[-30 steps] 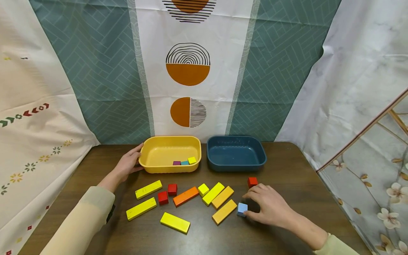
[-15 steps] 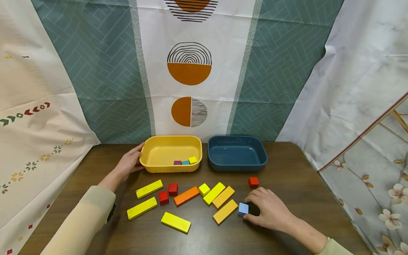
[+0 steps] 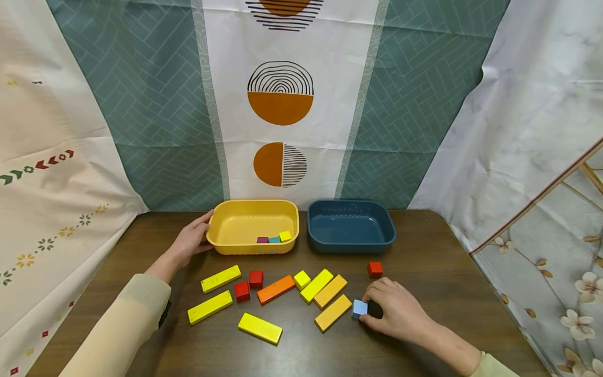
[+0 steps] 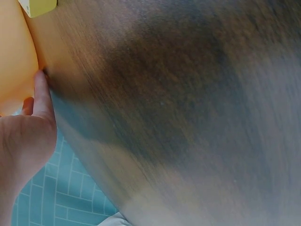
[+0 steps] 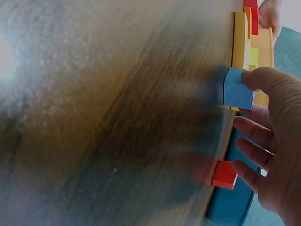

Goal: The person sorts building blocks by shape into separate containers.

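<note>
In the head view my right hand (image 3: pixel 400 310) pinches a light blue cube (image 3: pixel 360 309) low over the table, beside the lower light orange block (image 3: pixel 333 313). The right wrist view has the thumb on one face of the blue cube (image 5: pixel 239 89) and the index finger at its opposite side, the other fingers spread. My left hand (image 3: pixel 190 241) rests against the left end of the yellow bin (image 3: pixel 252 250), fingers extended along its wall; part of them is hidden. Inside that bin lie a purple, a teal and a yellow cube (image 3: pixel 285 236).
A dark blue bin (image 3: pixel 350 247) stands right of the yellow one. A red cube (image 3: pixel 375 269) sits beyond my right hand. Spread across the table (image 3: pixel 301 358) are several yellow blocks (image 3: pixel 260 329), an orange block (image 3: pixel 276 289), two red cubes (image 3: pixel 242 291) and a yellow cube (image 3: pixel 302 280).
My right hand's fingers have closed in on the light blue cube from its right side, moving away from the red cube. The left hand stays at the yellow bin.
</note>
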The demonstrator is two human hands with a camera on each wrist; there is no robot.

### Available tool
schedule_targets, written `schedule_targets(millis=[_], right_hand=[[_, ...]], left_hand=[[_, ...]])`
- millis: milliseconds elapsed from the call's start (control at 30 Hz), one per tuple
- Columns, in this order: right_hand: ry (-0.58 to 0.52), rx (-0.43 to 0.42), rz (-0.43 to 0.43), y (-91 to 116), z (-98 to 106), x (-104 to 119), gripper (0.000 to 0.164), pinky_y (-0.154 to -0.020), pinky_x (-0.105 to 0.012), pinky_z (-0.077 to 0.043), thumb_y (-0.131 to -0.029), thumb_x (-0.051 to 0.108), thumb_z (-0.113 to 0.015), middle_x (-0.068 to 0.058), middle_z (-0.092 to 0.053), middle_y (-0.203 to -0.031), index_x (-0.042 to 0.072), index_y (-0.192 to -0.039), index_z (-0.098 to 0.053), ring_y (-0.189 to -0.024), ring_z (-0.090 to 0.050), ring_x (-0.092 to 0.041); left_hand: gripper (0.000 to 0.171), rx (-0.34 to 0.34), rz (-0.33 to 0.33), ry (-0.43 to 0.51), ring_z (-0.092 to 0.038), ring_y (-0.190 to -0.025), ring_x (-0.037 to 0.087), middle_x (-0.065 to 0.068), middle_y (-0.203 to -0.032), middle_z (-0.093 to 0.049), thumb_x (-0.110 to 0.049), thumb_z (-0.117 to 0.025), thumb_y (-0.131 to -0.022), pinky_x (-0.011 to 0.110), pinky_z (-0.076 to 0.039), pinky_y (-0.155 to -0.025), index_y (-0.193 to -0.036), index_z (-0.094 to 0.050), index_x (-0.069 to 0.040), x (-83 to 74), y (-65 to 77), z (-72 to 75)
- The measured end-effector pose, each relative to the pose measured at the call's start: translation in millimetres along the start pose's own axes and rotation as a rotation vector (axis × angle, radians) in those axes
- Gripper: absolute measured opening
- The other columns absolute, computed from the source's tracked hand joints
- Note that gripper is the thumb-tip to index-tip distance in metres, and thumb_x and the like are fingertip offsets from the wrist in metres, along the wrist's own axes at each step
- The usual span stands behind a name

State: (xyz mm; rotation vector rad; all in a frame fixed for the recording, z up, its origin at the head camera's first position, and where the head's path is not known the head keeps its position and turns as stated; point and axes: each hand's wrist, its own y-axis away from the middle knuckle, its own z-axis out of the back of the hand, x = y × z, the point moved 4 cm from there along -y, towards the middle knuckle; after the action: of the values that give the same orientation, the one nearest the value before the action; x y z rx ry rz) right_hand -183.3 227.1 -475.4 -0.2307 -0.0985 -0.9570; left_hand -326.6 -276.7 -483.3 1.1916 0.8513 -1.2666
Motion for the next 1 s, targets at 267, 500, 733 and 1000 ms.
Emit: schedule_targets(millis=[267, 500, 733, 1000], right_hand=[[0.010, -0.034, 0.006, 0, 0, 1, 0.030, -0.084, -0.035, -0.053, -0.076, 0.042, -0.087, 0.018, -0.062, -0.096, 0.026, -0.096, -0.071, -0.096, -0.053, -0.008], [0.017, -0.083, 0.037, -2, 7, 4, 0.028, -0.081, -0.034, -0.053, -0.075, 0.037, -0.088, 0.016, -0.064, -0.096, 0.024, -0.093, -0.072, -0.093, -0.053, -0.008], [0.020, -0.143, 0.026, -11, 25, 4, 0.028, -0.082, -0.037, -0.054, -0.074, 0.034, -0.087, 0.014, -0.065, -0.096, 0.023, -0.093, -0.071, -0.096, -0.055, -0.011], [-0.007, -0.188, 0.005, -27, 53, 6, 0.030, -0.084, -0.039, -0.053, -0.077, 0.037, -0.087, 0.010, -0.067, -0.100, 0.022, -0.099, -0.073, -0.102, -0.055, -0.013]], left_hand=[[0.058, -0.001, -0.003, 0.007, -0.047, -0.134, 0.038, 0.012, -0.169, -0.017, -0.026, -0.035, -0.110, 0.050, -0.050, -0.101, -0.165, -0.018, -0.027, -2.2, 0.5, 0.3], [0.058, 0.002, -0.005, 0.006, -0.048, -0.133, 0.036, 0.013, -0.169, -0.018, -0.025, -0.035, -0.110, 0.051, -0.049, -0.102, -0.165, -0.018, -0.027, -2.2, -1.0, 0.0], [0.058, 0.003, -0.009, 0.006, -0.047, -0.134, 0.038, 0.014, -0.169, -0.018, -0.025, -0.035, -0.110, 0.052, -0.048, -0.103, -0.165, -0.018, -0.027, -1.7, -1.7, 0.7], [0.058, 0.008, -0.004, 0.010, -0.045, -0.136, 0.040, 0.012, -0.169, -0.016, -0.024, -0.035, -0.110, 0.053, -0.047, -0.104, -0.165, -0.017, -0.027, -0.3, 0.1, 0.0]])
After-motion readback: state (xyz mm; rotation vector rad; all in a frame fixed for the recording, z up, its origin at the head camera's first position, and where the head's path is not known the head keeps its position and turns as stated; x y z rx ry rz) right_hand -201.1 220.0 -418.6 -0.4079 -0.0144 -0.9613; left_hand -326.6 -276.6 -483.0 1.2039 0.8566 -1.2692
